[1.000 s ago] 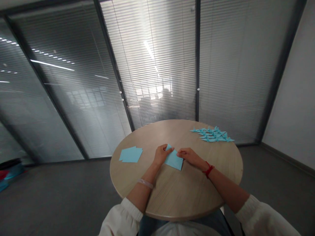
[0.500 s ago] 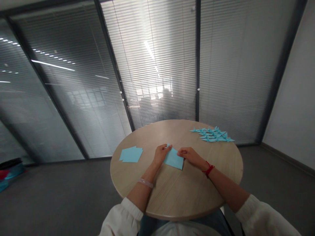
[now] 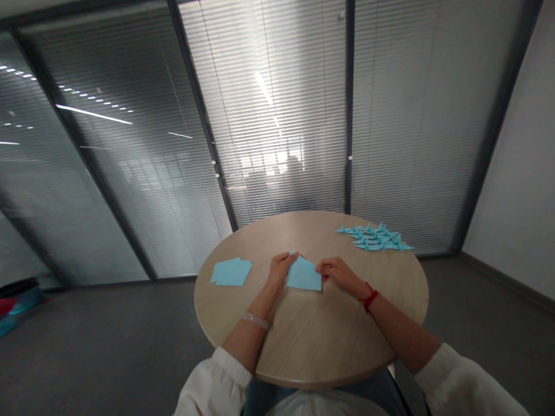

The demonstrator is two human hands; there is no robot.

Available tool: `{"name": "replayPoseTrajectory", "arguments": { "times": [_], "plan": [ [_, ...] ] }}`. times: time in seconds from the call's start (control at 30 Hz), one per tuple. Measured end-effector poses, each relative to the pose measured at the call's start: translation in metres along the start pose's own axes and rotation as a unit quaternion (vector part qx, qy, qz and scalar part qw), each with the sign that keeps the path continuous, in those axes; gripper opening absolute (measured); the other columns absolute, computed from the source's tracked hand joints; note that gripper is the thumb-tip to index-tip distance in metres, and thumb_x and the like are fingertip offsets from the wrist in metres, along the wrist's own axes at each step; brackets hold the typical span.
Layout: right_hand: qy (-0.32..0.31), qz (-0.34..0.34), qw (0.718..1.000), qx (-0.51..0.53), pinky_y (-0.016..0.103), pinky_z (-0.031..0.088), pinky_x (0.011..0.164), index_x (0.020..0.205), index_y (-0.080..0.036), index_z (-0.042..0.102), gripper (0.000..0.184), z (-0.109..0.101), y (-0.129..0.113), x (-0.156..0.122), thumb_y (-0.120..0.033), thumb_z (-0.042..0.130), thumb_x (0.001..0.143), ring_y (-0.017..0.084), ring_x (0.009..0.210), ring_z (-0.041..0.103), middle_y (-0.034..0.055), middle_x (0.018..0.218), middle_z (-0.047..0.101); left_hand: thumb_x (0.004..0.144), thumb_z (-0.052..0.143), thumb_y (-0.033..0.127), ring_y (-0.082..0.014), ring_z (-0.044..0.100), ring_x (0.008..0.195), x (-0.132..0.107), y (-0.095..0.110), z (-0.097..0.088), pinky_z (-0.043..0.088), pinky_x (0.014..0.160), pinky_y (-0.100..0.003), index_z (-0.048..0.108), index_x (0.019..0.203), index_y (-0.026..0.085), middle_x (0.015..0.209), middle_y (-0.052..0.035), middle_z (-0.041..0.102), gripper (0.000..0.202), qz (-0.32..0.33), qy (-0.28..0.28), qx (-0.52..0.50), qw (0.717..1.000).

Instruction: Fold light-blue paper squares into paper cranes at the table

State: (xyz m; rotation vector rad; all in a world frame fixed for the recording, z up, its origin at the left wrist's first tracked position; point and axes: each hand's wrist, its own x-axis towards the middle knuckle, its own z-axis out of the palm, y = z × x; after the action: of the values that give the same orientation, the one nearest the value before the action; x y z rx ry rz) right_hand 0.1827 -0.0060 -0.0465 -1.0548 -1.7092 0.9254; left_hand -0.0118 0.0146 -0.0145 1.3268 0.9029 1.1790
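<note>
While left hand [image 3: 281, 270] and right hand [image 3: 335, 275] steady a folded light-blue paper sheet [image 3: 304, 275] on the round wooden tabletop [image 3: 312, 341], fingers grip its edges evenly.

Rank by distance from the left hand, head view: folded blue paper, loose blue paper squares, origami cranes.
1. Folded blue paper: touching the left hand, on its right side.
2. Loose blue paper squares: to the hand's left.
3. Origami cranes: farthest, ahead and to the right.
</note>
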Motion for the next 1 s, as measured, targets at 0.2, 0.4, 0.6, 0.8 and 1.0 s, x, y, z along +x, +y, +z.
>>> {"name": "replayPoseTrajectory", "arguments": {
  "times": [0.2,0.4,0.6,0.8,1.0],
  "plan": [
    [0.062,-0.003,0.998,0.027,0.023,0.043,0.055,0.069,-0.014,0.062,0.031,0.001,0.005,0.004,-0.045,0.056,0.072,0.014,0.058,0.055,0.0015,0.063,0.059,0.059,0.072,0.050,-0.0083,0.048,0.047,0.005,-0.001,-0.002,0.039,0.049,-0.021,0.063,0.064,0.011,0.051,0.0015,0.053,0.039,-0.007,0.036,0.037,0.999],
    [0.164,-0.033,0.986,-0.004,0.024,0.038,0.055,0.069,-0.015,0.062,0.033,-0.006,0.011,0.006,-0.047,0.055,0.074,0.015,0.061,0.051,0.0021,0.064,0.060,0.057,0.075,0.047,-0.0144,0.061,0.060,0.001,0.002,0.000,0.051,0.061,-0.028,0.064,0.071,0.012,0.068,-0.0057,0.065,0.039,-0.034,-0.006,0.036,0.999],
    [0.205,-0.030,0.977,-0.051,0.025,0.037,0.056,0.065,-0.015,0.063,0.034,-0.009,0.013,0.006,-0.046,0.053,0.074,0.017,0.061,0.052,0.0026,0.062,0.061,0.060,0.075,0.047,-0.0150,0.063,0.061,0.001,-0.003,0.000,0.053,0.067,-0.030,0.067,0.073,0.010,0.070,-0.0075,0.068,0.040,-0.036,-0.050,0.039,0.997],
    [0.193,-0.032,0.975,-0.110,0.025,0.037,0.058,0.070,-0.015,0.064,0.030,-0.009,0.006,0.004,-0.040,0.050,0.078,0.017,0.063,0.054,0.0035,0.066,0.063,0.059,0.075,0.049,-0.0145,0.062,0.062,0.003,-0.003,-0.003,0.051,0.065,-0.029,0.068,0.077,0.010,0.070,-0.0077,0.067,0.043,-0.050,-0.069,0.069,0.994],
    [0.103,-0.059,0.983,-0.141,0.024,0.038,0.060,0.074,-0.016,0.066,0.025,0.000,-0.001,0.001,-0.035,0.051,0.080,0.016,0.067,0.057,0.0034,0.071,0.065,0.057,0.075,0.048,-0.0140,0.057,0.065,0.003,-0.002,-0.004,0.040,0.057,-0.022,0.070,0.092,0.011,0.076,-0.0078,0.068,0.051,-0.022,-0.100,0.166,0.981]
  ]
}}
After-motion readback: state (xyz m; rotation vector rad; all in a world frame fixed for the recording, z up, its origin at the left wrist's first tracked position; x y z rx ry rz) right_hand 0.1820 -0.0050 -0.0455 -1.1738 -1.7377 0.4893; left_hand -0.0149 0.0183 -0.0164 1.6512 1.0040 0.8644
